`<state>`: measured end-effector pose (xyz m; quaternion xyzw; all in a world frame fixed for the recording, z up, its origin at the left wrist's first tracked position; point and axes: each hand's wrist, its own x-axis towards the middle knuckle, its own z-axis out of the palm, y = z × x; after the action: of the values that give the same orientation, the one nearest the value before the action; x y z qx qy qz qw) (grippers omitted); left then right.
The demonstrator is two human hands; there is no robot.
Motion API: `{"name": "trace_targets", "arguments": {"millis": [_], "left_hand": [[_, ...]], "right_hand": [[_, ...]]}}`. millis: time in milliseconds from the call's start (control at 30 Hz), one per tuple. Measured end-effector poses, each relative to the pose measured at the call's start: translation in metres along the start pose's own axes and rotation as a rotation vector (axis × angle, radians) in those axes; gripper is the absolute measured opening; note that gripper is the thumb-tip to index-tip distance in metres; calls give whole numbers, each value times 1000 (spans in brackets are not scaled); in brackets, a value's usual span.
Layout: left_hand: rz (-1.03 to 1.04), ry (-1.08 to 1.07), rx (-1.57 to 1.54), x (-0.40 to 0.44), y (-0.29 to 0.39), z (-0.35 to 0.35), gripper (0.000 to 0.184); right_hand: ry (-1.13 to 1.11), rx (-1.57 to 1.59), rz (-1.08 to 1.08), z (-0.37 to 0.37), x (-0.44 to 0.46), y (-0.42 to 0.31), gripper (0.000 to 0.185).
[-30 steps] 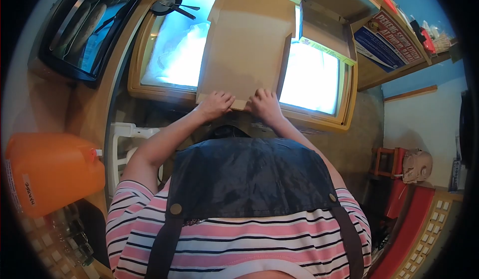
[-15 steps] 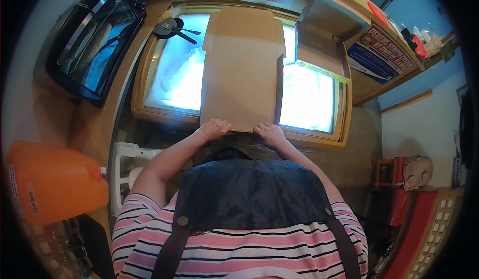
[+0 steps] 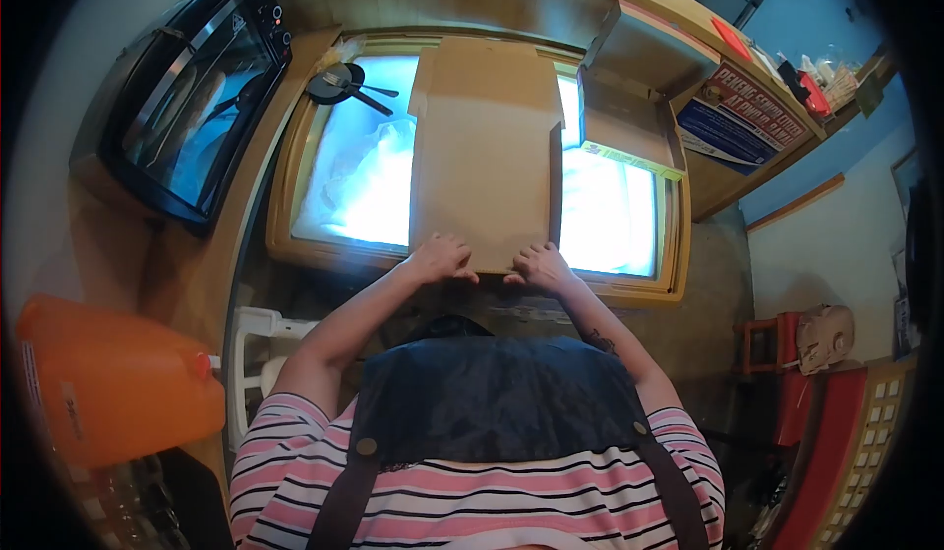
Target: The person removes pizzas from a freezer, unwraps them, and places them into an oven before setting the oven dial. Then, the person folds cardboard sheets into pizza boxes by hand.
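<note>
A large unfolded cardboard box (image 3: 485, 157) lies brown side up across a wood-framed chest with a brightly lit top. My left hand (image 3: 440, 258) grips the left part of its near edge, fingers curled on top and thumb low at the rim. At the right part of the same edge my right hand (image 3: 541, 267) does likewise, its thumb pointing inward. A raised side flap (image 3: 556, 186) runs along the cardboard's right side. The undersides of both hands are hidden.
An open cardboard box (image 3: 634, 108) stands at the back right. A black pan (image 3: 334, 83) with a fork sits at the back left. Left of me are a toaster oven (image 3: 202, 98), an orange jug (image 3: 118, 383) and a white plastic chair (image 3: 258, 339).
The camera view has tilted, so the scene sits slightly lower in frame. Both hands stay at the near edge, and their thumbs now show below it, pointing toward each other.
</note>
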<state>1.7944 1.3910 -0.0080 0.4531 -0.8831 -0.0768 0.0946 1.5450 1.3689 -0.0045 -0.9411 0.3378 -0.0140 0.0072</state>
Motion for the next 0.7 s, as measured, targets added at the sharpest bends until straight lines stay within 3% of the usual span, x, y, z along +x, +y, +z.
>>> {"name": "trace_targets", "arguments": {"millis": [33, 67, 100, 133, 167, 200, 267, 300, 333, 367, 433, 467, 600, 667, 700], "left_hand": [[21, 88, -35, 4, -6, -4, 44], [-17, 352, -70, 6, -18, -10, 42], [-55, 616, -109, 8, -35, -15, 41], [-281, 724, -210, 11, -43, -26, 39], [-398, 876, -230, 21, -67, -24, 41], [-537, 926, -469, 33, -88, -24, 44], [-723, 892, -789, 55, -149, -8, 60], [-749, 819, -1003, 60, -147, -19, 63], [-772, 739, -1217, 66, -140, -30, 67], [-776, 751, -1213, 73, -139, -33, 67], [-765, 578, -1419, 87, -143, -43, 67], [-772, 587, -1412, 95, -144, -46, 67], [-999, 693, -1280, 112, -148, -48, 61], [-795, 659, -1747, 114, -154, -49, 53], [-798, 661, -1744, 116, -153, -54, 53]], "right_hand": [[36, -34, 10, -11, 0, -2, 30], [46, -38, 19, -17, 3, 1, 30], [282, 79, 113, -23, 7, 6, 31], [515, 199, 207, -25, 9, 11, 31], [636, 234, 317, -27, 19, 23, 31], [716, 284, 471, -32, 30, 32, 35], [810, 536, 631, -21, 55, 76, 44], [813, 539, 623, -8, 72, 100, 44], [811, 734, 722, 6, 88, 123, 50], [801, 929, 818, 11, 99, 137, 57], [677, 977, 830, -6, 118, 147, 60], [547, 1017, 859, -12, 125, 150, 64], [578, 1150, 991, -39, 138, 154, 66], [583, 1235, 981, -41, 147, 156, 63], [594, 1318, 971, -42, 152, 156, 60]]}}
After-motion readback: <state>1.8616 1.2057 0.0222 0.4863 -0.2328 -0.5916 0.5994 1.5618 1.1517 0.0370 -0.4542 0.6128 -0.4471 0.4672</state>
